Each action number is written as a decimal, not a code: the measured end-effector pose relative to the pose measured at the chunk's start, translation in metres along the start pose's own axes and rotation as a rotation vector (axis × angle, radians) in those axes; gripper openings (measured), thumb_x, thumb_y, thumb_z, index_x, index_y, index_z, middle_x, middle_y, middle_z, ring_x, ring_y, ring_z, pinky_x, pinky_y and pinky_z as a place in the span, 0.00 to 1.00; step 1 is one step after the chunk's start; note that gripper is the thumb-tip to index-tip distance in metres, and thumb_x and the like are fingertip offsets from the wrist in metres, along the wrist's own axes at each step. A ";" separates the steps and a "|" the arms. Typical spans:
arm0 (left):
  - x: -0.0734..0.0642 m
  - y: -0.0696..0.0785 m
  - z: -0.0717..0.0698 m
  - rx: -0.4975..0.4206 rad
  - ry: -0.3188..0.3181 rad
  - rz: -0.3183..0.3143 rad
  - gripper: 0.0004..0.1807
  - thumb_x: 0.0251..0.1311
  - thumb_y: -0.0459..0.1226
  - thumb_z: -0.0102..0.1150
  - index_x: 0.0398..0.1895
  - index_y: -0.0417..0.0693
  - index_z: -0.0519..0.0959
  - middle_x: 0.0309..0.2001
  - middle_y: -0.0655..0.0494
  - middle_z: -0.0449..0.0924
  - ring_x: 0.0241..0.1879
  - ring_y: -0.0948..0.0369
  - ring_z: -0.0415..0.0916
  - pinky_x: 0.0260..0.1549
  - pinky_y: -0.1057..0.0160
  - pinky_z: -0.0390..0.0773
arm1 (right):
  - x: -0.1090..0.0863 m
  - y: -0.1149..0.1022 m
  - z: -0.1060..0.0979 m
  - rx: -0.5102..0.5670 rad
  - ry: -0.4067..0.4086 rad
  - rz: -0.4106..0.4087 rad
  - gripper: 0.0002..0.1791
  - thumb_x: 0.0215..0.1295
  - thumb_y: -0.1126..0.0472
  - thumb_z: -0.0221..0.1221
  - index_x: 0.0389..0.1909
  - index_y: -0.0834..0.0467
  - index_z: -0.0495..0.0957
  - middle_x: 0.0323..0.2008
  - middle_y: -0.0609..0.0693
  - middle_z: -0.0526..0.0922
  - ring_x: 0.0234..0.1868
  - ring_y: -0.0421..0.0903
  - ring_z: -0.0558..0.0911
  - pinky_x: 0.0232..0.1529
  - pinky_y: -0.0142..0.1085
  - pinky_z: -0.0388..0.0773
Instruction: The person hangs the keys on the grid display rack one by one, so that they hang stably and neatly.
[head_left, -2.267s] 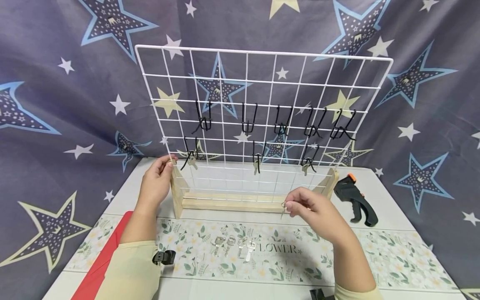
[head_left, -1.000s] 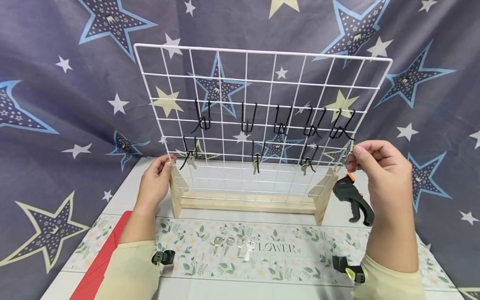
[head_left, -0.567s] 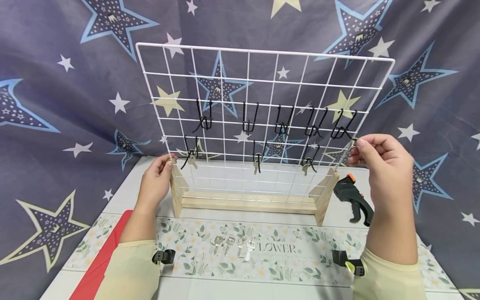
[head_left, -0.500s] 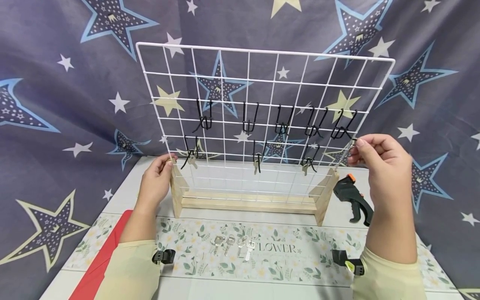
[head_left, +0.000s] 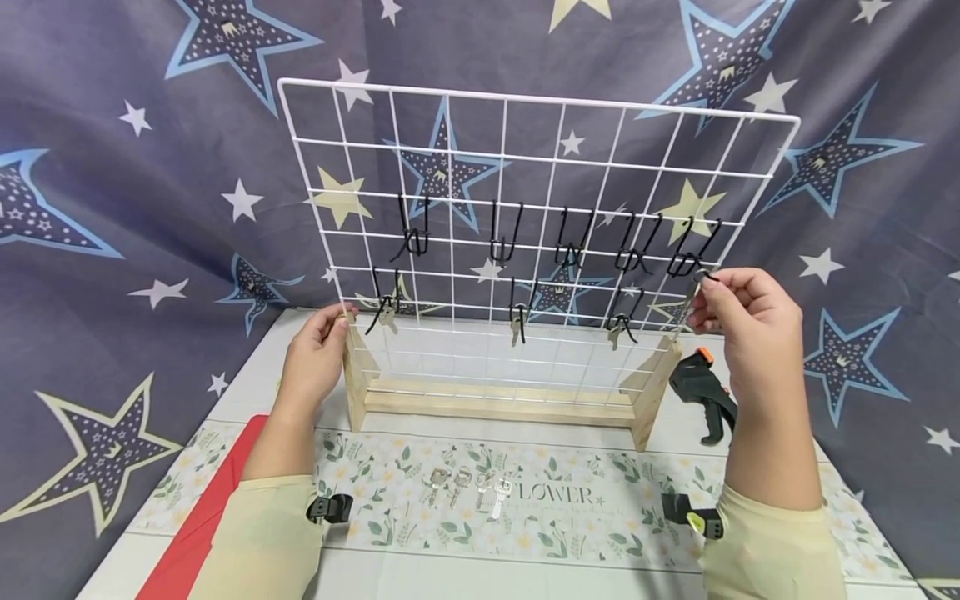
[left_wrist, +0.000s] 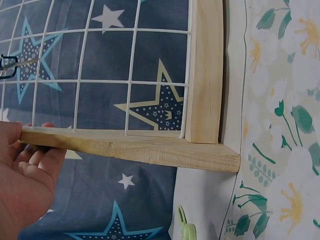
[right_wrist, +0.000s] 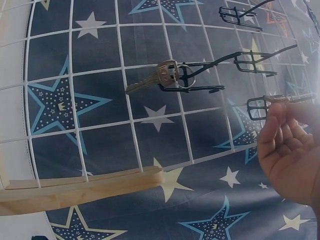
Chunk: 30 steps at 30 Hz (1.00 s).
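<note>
A white wire grid rack [head_left: 504, 98] stands upright in a wooden stand [head_left: 495, 408], with black double-prong hooks in two rows. My left hand [head_left: 315, 354] grips the stand's left side piece, thumb and fingers around its edge in the left wrist view. At the right end of the upper row, my right hand [head_left: 753, 317] pinches a key [right_wrist: 276, 98] by the prong of the last hook [head_left: 686, 265]; the fingers partly hide it. Three keys hang on the lower hooks: a left key [head_left: 388, 320], a middle key [head_left: 517, 329] and a right key [head_left: 615, 335].
Several loose keys [head_left: 501, 498] lie in a row on the flowered runner [head_left: 405, 533] before the stand. A black clamp [head_left: 702, 387] with orange tips lies right of it, partly behind my right forearm. A red flat object [head_left: 202, 517] lies under my left forearm.
My right hand has risen from in front of the stand to the rack's right edge with the key, then shifted slightly left to the hook. The left hand has kept its grip.
</note>
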<state>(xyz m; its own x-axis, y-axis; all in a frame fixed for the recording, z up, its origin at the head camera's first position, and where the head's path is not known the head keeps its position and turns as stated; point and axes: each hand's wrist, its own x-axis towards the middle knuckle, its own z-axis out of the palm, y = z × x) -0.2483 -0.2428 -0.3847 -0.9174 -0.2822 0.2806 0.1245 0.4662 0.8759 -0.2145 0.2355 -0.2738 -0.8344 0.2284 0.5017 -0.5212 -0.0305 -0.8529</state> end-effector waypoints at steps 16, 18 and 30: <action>-0.001 0.003 -0.001 0.009 -0.017 -0.022 0.21 0.76 0.49 0.42 0.65 0.55 0.73 0.63 0.59 0.77 0.61 0.66 0.71 0.60 0.65 0.73 | 0.016 0.013 0.006 -0.058 0.023 0.032 0.10 0.66 0.61 0.63 0.36 0.65 0.75 0.25 0.53 0.81 0.21 0.43 0.80 0.24 0.27 0.80; -0.001 0.003 -0.001 0.017 -0.013 -0.019 0.22 0.76 0.50 0.41 0.65 0.55 0.73 0.62 0.59 0.77 0.60 0.65 0.72 0.59 0.65 0.73 | 0.017 0.013 0.007 -0.060 0.026 0.031 0.10 0.66 0.61 0.63 0.36 0.64 0.75 0.25 0.53 0.81 0.21 0.43 0.80 0.24 0.27 0.79; 0.000 0.002 0.000 0.005 -0.018 -0.012 0.21 0.76 0.49 0.42 0.65 0.55 0.73 0.62 0.59 0.77 0.61 0.66 0.71 0.60 0.65 0.73 | 0.023 0.017 0.012 -0.010 0.080 0.046 0.09 0.63 0.64 0.65 0.33 0.64 0.76 0.21 0.52 0.82 0.17 0.42 0.80 0.21 0.29 0.81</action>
<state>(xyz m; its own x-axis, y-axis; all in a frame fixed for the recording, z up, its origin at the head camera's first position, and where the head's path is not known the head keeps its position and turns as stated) -0.2479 -0.2417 -0.3833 -0.9255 -0.2724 0.2631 0.1118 0.4672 0.8770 -0.2451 0.2285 -0.2751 -0.8403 0.3038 0.4491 -0.4803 -0.0328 -0.8765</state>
